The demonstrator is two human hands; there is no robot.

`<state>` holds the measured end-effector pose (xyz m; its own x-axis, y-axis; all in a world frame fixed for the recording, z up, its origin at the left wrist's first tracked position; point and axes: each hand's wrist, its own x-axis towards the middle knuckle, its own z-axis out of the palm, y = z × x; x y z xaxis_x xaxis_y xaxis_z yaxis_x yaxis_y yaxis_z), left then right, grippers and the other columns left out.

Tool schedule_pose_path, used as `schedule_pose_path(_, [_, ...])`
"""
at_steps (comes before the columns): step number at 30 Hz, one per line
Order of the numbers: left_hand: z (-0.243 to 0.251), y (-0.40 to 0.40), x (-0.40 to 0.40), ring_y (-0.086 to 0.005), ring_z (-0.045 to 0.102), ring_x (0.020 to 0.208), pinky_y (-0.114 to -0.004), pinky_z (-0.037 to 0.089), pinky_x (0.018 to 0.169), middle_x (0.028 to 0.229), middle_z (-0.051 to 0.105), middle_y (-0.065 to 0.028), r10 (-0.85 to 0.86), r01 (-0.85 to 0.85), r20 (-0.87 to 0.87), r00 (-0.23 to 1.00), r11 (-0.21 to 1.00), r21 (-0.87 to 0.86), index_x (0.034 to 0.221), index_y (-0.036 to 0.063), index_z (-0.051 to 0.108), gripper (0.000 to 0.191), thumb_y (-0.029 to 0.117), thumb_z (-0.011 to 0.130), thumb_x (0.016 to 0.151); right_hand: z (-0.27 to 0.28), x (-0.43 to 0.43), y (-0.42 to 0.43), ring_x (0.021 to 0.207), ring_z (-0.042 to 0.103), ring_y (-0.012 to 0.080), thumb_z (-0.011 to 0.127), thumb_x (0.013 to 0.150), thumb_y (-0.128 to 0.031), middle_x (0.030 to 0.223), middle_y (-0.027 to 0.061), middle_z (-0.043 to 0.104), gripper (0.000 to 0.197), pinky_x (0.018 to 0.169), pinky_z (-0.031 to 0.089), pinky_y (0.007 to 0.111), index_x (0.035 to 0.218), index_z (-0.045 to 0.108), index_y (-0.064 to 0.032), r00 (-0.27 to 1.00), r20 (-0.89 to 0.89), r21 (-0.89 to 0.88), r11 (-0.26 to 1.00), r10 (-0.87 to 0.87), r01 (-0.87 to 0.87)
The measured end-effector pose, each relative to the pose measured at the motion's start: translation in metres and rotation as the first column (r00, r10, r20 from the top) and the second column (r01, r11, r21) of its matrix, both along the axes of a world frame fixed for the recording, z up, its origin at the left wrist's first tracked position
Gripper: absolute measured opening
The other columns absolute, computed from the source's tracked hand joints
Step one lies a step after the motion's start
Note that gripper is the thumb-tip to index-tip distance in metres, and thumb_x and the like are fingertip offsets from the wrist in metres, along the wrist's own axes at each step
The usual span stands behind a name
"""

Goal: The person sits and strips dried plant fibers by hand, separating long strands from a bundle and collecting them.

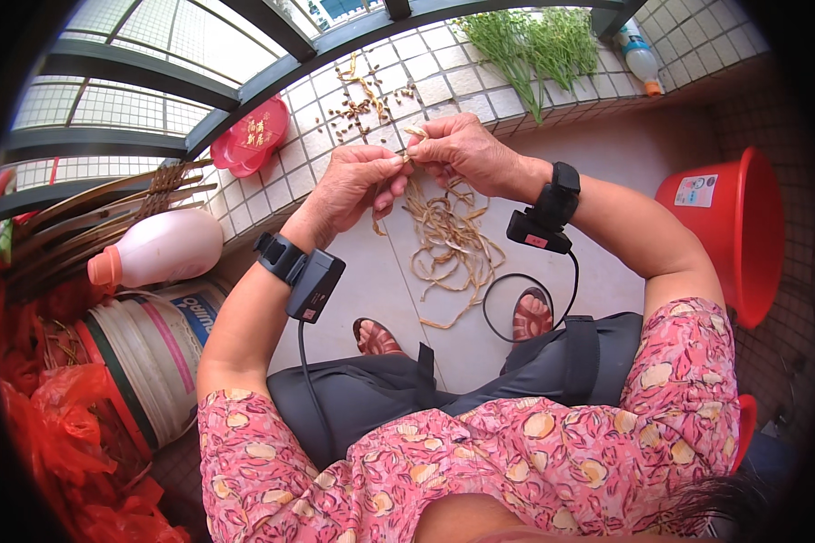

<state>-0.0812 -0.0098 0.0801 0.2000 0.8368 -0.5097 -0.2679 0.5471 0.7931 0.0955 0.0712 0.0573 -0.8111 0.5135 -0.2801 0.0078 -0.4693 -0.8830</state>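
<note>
Both hands are raised over the floor near a white-tiled ledge. Between the fingertips they grip a thin, dried, straw-coloured bean pod. My left hand pinches one part of it between thumb and forefinger. Touching it fingertip to fingertip, my right hand pinches the same pod, and a pale twisted end sticks up above the thumb. Small brown seeds lie scattered on the ledge just beyond, beside a long dried pod. Under the hands, a tangled heap of dried husks rests on the floor.
Green flowering stems and a plastic bottle lie on the ledge. A red plastic dish leans near the railing. At left are a pink-white jug, a bucket and red bags; at right, a red bucket.
</note>
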Motion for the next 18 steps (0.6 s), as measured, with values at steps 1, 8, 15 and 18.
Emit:
schedule_pose_path(1, [0.001,0.000,0.002,-0.0067,0.042,0.041,-0.021,0.035,0.038,0.060,0.054,-0.0031,0.012,-0.012,0.004,1.000,1.000,-0.006,0.084,-0.0013,0.059,0.013,0.010,0.054,0.086,-0.001,0.000,0.001,0.051,0.047,0.0044,0.059,0.084,-0.018,0.061,-0.0019,0.051,0.015,0.045,0.038,0.019,0.080,0.058,-0.0032,1.000,-0.001,-0.002,1.000,0.000,0.000])
schedule_pose_path(8, [-0.007,0.001,-0.005,-0.0034,0.036,0.041,-0.019,0.026,0.037,0.057,0.049,0.0012,-0.001,-0.001,-0.034,0.999,0.999,-0.051,0.081,0.0022,0.059,0.009,0.010,0.055,0.085,-0.008,0.004,0.005,0.049,0.042,0.0035,0.059,0.084,-0.017,0.061,-0.0026,0.050,0.014,0.045,0.037,0.018,0.079,0.058,-0.0047,1.000,0.010,0.092,0.995,-0.024,0.023])
schedule_pose_path(15, [-0.005,0.002,0.000,-0.0022,0.031,0.041,-0.018,0.022,0.037,0.056,0.045,0.0032,-0.013,0.012,-0.037,0.999,1.000,-0.027,0.081,0.0028,0.059,0.009,0.011,0.056,0.085,-0.001,0.002,-0.003,0.050,0.046,0.0044,0.061,0.082,-0.016,0.061,-0.0013,0.052,0.014,0.045,0.038,0.018,0.081,0.059,-0.0026,0.998,0.064,0.025,1.000,-0.010,0.009])
schedule_pose_path(18, [-0.002,0.001,0.003,-0.0022,0.031,0.041,-0.018,0.022,0.036,0.056,0.045,0.0034,-0.014,0.014,-0.027,1.000,1.000,-0.020,0.081,0.0028,0.059,0.010,0.012,0.056,0.085,-0.003,0.002,-0.002,0.051,0.048,0.0049,0.061,0.082,-0.017,0.063,-0.0004,0.053,0.015,0.046,0.040,0.018,0.082,0.059,-0.0016,0.997,0.069,0.041,0.999,-0.028,0.025])
